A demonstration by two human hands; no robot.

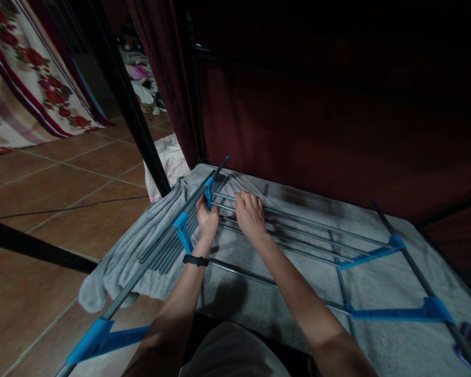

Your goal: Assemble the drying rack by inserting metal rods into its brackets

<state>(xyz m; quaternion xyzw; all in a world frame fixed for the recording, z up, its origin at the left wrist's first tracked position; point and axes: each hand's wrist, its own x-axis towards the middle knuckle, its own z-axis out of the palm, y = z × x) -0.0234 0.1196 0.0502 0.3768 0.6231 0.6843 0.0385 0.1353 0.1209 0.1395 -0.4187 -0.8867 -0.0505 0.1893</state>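
Note:
A partly assembled rack of grey metal tubes with blue plastic brackets lies across the bed. My left hand (pixel 207 219) is closed around a blue bracket (pixel 209 189) near the rack's far left corner. My right hand (pixel 251 213) wraps over a grey tube (pixel 322 216) running from that bracket toward the right side. Its fingertips are curled down out of sight. A second blue bracket (pixel 183 230) sits on the left upright near my left wrist, which wears a black band (pixel 196 260). Several loose tubes (pixel 167 257) lie side by side left of my left hand.
A grey blanket (pixel 290 309) covers the bed, bunched at the left. Blue brackets (pixel 400 310) join the right upright. Black bed posts (pixel 137 115) stand left, and a dark red curtain (pixel 298 131) hangs behind. A cable (pixel 70 208) crosses the tiled floor (pixel 94 162).

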